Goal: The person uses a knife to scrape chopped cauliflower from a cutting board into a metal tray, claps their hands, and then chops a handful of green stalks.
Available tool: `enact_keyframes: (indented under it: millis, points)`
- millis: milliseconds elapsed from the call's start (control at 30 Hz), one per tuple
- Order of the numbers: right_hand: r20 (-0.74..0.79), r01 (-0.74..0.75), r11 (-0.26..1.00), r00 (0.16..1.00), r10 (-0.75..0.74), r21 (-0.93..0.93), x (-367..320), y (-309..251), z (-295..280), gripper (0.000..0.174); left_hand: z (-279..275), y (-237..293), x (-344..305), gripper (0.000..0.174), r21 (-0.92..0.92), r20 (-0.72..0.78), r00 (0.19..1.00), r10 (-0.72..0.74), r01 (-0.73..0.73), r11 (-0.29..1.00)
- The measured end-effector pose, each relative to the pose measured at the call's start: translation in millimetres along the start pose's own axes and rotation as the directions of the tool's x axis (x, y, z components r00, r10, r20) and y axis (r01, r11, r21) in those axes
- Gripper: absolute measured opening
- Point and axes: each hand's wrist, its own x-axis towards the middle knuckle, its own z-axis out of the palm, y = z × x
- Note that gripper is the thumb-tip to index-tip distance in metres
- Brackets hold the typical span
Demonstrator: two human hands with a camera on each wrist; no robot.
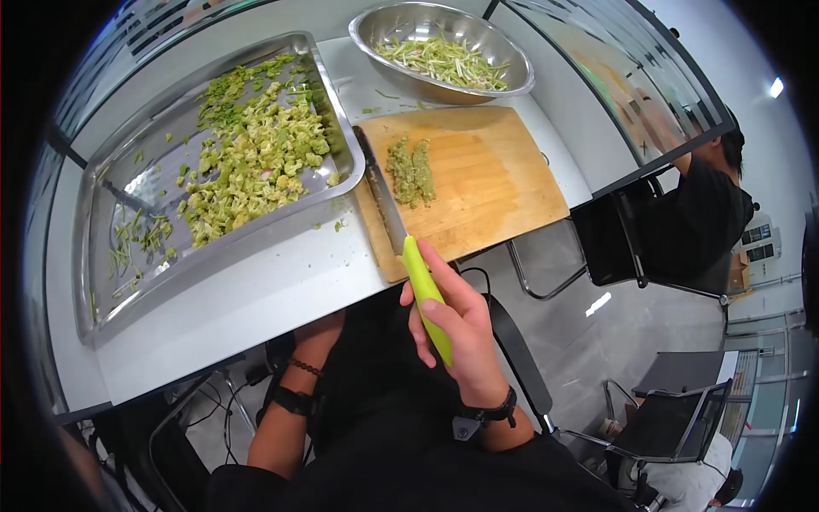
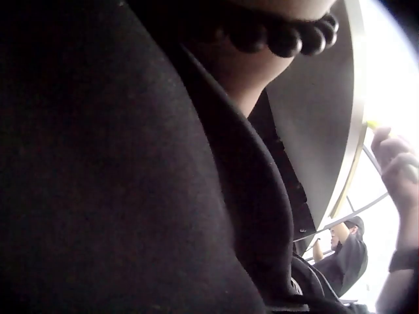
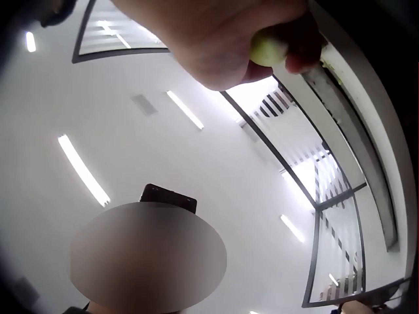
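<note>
My right hand [image 1: 461, 324] grips the bright green handle of a kitchen knife [image 1: 426, 294]. The blade points away from me along the left side of the wooden cutting board [image 1: 495, 171]. Just right of the blade lies a small heap of finely chopped green vegetable [image 1: 411, 173]. In the right wrist view the butt of the green handle [image 3: 267, 51] sticks out of the curled hand. Down by my lap, my left hand [image 1: 327, 327] is mostly hidden at the table's front edge, so I cannot tell how its fingers lie.
A large metal tray [image 1: 141, 183] on the left holds chopped cauliflower [image 1: 256, 162] and green bits. Behind the board stands a steel bowl [image 1: 520, 78] of shredded green strips [image 1: 448, 61]. A partition [image 1: 614, 77] borders the right; a seated person [image 1: 699, 213] is beyond it.
</note>
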Motion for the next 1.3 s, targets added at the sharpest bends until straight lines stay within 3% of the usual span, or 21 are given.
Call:
enact_keyframes:
  millis: [200,433,567,667,900,1033,1167,1300]
  points:
    - [-0.186,0.076,0.996,0.979,-0.083,-0.044,-2.3,-3.6,-0.5,0.063,0.0,-3.1,-3.0,0.046,0.054,-0.075,0.990,0.124,-0.120,0.991]
    - [-0.103,0.080,0.997,0.992,-0.079,0.010,-1.7,1.3,2.6,0.063,-2.8,2.7,-4.3,0.045,-0.003,-0.107,0.992,0.073,-0.074,0.997]
    - [-0.154,0.091,0.996,0.984,-0.089,0.007,1.7,-5.4,0.5,0.063,0.5,-1.9,-2.9,0.045,0.032,-0.087,0.994,0.065,-0.063,0.998]
    - [-0.076,0.074,0.995,0.995,-0.068,0.073,3.1,-2.2,3.6,0.063,-1.0,-0.3,-2.1,0.045,0.038,-0.067,0.996,0.064,-0.061,0.997]
    - [-0.253,0.110,0.994,0.962,-0.101,0.024,1.3,-0.1,10.0,0.059,5.7,-5.6,-3.6,0.046,0.018,-0.051,0.998,0.025,-0.024,1.000]
    - [-0.127,0.073,0.997,0.989,-0.072,0.008,-1.6,4.2,11.7,0.057,8.7,-7.8,-1.6,0.046,0.095,-0.151,0.979,0.133,-0.120,0.988]
    - [-0.263,0.119,0.993,0.957,-0.121,-0.023,-0.4,1.4,3.4,0.057,2.7,-2.8,-4.4,0.038,0.088,-0.195,0.969,0.152,-0.137,0.987]
    - [-0.200,0.115,0.993,0.974,-0.105,0.041,-3.8,-3.1,4.7,0.059,-6.6,6.0,-5.0,0.035,0.028,-0.153,0.985,0.075,-0.072,0.997]
